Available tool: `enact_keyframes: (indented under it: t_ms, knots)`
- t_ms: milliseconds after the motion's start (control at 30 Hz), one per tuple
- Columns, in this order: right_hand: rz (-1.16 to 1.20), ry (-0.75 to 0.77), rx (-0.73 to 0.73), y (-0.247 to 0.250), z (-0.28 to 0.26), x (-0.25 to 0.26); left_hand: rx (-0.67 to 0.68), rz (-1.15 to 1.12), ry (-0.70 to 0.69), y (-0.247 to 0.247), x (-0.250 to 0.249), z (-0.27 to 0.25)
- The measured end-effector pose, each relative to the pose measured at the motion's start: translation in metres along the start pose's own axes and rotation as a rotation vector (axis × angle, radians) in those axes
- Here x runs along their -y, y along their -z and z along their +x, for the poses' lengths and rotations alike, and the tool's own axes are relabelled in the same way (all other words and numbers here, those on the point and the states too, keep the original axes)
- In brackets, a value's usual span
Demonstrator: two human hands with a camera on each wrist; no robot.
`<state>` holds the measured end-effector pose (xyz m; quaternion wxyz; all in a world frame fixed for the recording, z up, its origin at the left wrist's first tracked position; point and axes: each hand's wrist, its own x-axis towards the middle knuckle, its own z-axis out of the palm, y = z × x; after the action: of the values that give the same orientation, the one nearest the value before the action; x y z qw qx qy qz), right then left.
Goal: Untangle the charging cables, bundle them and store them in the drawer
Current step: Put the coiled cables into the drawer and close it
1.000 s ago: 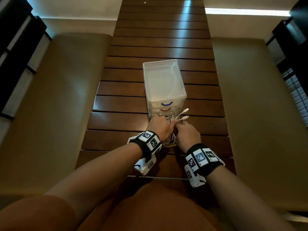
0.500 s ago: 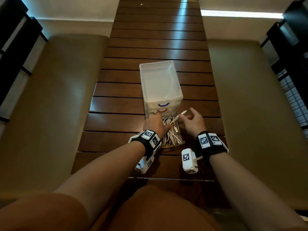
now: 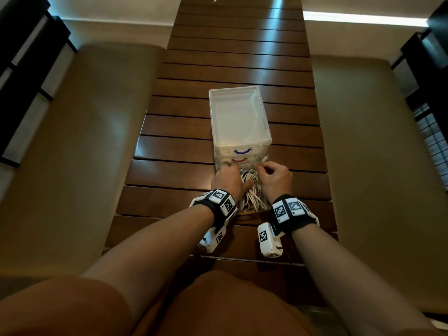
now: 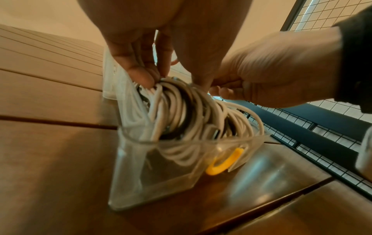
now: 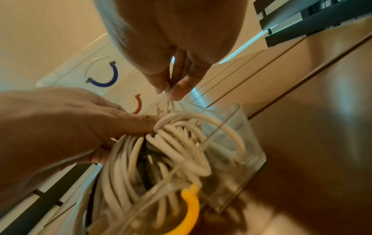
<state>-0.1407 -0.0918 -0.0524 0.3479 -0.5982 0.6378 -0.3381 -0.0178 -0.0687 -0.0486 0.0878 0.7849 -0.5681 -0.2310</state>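
Inside the open bottom drawer (image 4: 153, 182), long axis 12-to-6: white cable bundle (image 3: 251, 192), coiled. Left hand (image 3: 229, 178) at its 10 o'clock, fingers gripping the coil top. Right hand (image 3: 276, 178) at 2 o'clock, fingers pinching the loose end (image 5: 170, 101). Connector hidden by the fingers; any tie cannot be made out. Bench (image 3: 169, 175) beneath.

The cables (image 3: 251, 192) are white, coiled into one loose bundle with a dark loop among them. They sit in the drawer (image 4: 153, 182) and rise above its rim. The drawer is clear plastic with a yellow handle (image 4: 225, 162) on its near face. It stands open toward me at the bottom of the chest (image 3: 238, 117) on the desk (image 3: 194, 170). My left grip (image 3: 228, 178) holds the coils, and my right grip (image 3: 276, 178) pinches thin strands at the bundle's far end.
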Motion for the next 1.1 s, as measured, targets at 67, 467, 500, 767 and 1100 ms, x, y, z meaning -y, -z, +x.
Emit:
enact_keyframes:
  t_ms: [67, 467, 500, 767, 1100]
  knots:
    - [0.042, -0.077, -0.036, -0.002, 0.005, 0.002, 0.001, -0.005, 0.001, -0.001, 0.0, 0.0]
    - [-0.01, -0.036, -0.024, -0.003, 0.019, 0.0, 0.005, 0.006, -0.004, 0.0, 0.001, 0.001]
    - [-0.027, 0.005, -0.002, -0.004, 0.016, -0.001, 0.001, 0.011, -0.005, 0.0, 0.001, 0.001]
    - [-0.586, 0.497, 0.035, -0.01, -0.001, -0.001, -0.015, 0.007, -0.03, 0.0, 0.002, 0.001]
    - [-0.922, 0.202, 0.683, -0.001, -0.021, 0.01, -0.003, 0.001, -0.052, 0.006, 0.003, -0.001]
